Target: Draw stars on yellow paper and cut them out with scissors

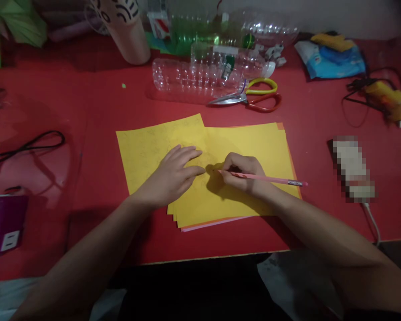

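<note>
Centre of frame: yellow stack [245,141] of sheets on the red worktop [96,98]; faintly marked yellow sheet [142,154] adjoining at left. Left hand [177,174] palm down, fingers spread, grasping nothing. Right hand [245,171] pinches pink pencil [270,178], point at the stack; contact too small to confirm. Hands apart, near each other. Step in hand, by my reading: pencil-marking the top sheet. Next move likely calls for light, controlled strokes, left hand bracing. Scissors [245,98] upper centre, untouched.
</note>
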`<state>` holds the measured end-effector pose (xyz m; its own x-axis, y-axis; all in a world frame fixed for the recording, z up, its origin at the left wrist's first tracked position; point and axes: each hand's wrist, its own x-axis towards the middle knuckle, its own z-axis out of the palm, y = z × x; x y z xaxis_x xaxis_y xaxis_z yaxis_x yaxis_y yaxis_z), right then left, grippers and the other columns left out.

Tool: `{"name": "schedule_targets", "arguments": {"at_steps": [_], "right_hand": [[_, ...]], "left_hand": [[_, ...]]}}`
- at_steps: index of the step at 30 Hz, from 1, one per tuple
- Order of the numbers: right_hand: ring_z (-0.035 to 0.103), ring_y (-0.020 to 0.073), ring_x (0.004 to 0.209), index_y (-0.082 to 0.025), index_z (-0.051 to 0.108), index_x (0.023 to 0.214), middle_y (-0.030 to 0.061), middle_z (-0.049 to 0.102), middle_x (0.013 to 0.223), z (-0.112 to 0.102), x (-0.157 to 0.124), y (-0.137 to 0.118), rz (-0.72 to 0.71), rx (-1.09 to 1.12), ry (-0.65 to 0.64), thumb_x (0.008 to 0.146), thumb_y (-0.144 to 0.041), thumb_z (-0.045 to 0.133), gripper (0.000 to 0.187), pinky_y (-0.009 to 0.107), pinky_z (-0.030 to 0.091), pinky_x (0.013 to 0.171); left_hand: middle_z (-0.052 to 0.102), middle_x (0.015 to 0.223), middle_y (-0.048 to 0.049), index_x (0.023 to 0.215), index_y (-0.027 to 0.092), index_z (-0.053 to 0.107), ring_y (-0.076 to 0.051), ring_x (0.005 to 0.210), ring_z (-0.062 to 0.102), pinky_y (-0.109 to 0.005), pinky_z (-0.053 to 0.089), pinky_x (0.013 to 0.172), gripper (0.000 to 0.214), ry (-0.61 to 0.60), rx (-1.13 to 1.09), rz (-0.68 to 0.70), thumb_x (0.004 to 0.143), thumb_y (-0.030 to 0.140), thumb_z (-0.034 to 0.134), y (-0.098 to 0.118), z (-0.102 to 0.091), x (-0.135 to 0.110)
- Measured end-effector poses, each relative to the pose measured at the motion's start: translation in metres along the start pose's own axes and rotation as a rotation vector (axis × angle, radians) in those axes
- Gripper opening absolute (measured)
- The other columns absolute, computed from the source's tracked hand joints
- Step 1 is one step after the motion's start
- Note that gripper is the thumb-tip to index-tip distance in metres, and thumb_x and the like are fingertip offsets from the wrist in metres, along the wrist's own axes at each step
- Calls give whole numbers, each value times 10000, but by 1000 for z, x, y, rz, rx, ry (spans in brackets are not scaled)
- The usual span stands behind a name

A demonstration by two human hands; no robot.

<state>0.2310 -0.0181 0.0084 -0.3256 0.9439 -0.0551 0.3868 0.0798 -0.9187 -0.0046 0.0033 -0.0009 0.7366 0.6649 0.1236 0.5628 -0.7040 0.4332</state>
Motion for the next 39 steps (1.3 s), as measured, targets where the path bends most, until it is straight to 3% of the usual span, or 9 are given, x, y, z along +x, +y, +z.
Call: {"name": "schedule_targets", "arguments": {"at_steps": [10,25,31,34,39], "right_hand": [[378,76,519,-207,501,693,-67,458,589,-1,-1,-5,-46,-16,-104,857,-188,578,182,249,279,498],[408,84,503,-208,523,692,-64,479,574,-2,1,-4,-119,-12,-127,850,-201,586,170,231,287,486],[471,112,499,-224,516,726,-42,569,575,-1,5,2,20,182,107,878,-271,573,169,245,349,488],[453,110,466,-231,497,740,-51,559,549,-2,6,4,31,228,141,892,-294,571,181,246,345,470],[486,105,540,-215,560,792,-30,593,669,-4,2,5,-119,154,-31,844,-234,634,93,245,355,499]], "left_hand": [[605,1372,-137,1117,218,730,-317,1359,503,-614,365,1146,312,-2,1,10,972,172,458,-1,1,0],[605,1373,-125,1107,228,727,-299,1358,499,-600,356,1156,311,-6,-13,-9,976,183,449,0,0,0],[603,1385,-125,1139,213,710,-292,1364,502,-589,345,1171,309,2,-5,-14,990,192,440,1,1,0],[601,1396,-136,1241,186,653,-293,1389,484,-592,329,1181,344,3,19,-27,994,158,416,1,2,0],[579,1428,-154,1268,194,652,-318,1422,449,-631,289,1185,397,6,63,-50,982,113,390,0,2,-2]]}}
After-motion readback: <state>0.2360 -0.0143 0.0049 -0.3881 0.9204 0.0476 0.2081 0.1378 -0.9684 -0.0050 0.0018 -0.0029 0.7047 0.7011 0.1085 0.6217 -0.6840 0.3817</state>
